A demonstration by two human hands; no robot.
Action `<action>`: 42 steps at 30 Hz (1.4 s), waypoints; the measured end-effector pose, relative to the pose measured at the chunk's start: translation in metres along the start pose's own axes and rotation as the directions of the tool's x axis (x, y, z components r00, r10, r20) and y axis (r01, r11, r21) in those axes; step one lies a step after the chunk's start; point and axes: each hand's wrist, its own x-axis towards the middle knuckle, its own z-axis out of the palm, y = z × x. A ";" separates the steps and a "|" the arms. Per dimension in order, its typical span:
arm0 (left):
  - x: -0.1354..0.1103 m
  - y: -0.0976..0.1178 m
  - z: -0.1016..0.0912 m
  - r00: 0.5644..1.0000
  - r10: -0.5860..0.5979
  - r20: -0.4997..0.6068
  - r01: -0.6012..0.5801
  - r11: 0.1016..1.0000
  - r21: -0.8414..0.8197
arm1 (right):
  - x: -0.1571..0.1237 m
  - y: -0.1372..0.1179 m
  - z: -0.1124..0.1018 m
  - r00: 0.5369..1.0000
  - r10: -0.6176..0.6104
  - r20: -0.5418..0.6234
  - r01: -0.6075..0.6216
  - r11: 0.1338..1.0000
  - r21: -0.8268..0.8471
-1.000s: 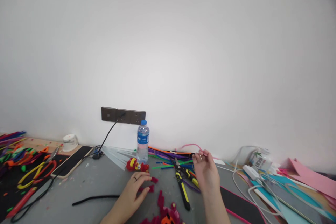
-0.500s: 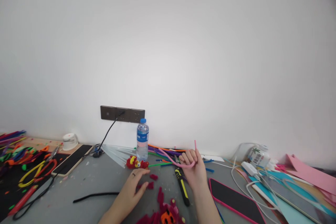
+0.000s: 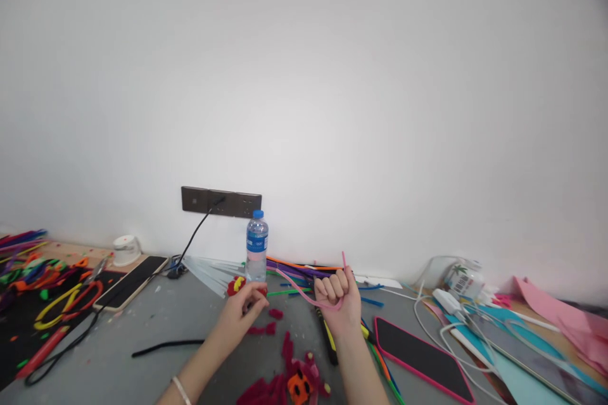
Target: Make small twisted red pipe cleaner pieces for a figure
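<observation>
My right hand [image 3: 338,300] is closed in a fist around a pink pipe cleaner [image 3: 304,295]. One end sticks up above the thumb, and a long curved length trails to the left. My left hand [image 3: 240,315] has bent fingers, with thumb and fingertips close together; whatever they pinch, if anything, cannot be made out. It partly covers a small red and yellow fuzzy figure [image 3: 235,285] by the bottle. Below, between my forearms, lies a dark red fuzzy piece with an orange face [image 3: 299,387]. Yellow-and-black handled pliers [image 3: 329,340] lie partly behind my right wrist.
A water bottle [image 3: 257,247] stands against the wall beside pipe cleaners [image 3: 294,267]. Phones lie left [image 3: 130,283] and right [image 3: 422,361]. Scissors [image 3: 71,304] and a black cable [image 3: 61,354] are at left, white cables [image 3: 422,323] and coloured paper [image 3: 560,323] at right.
My left hand has moved slightly up toward the red and yellow figure and its fingers have curled in. My right hand has shifted a little left, turning its fist with the pink pipe cleaner.
</observation>
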 end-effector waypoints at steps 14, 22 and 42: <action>0.035 -0.001 0.017 0.961 -0.249 0.118 0.275 0.888 -0.367 | 0.002 0.020 -0.002 0.987 0.133 0.095 -0.119 0.982 -0.143; 0.027 -0.005 0.020 0.954 -0.251 0.161 0.298 0.788 -0.538 | 0.000 0.020 0.002 0.984 0.173 0.048 -0.170 0.984 -0.044; -0.001 0.022 0.043 0.888 0.057 0.457 -0.296 0.830 0.472 | 0.002 -0.001 -0.004 0.997 -0.044 -0.058 0.046 0.998 0.033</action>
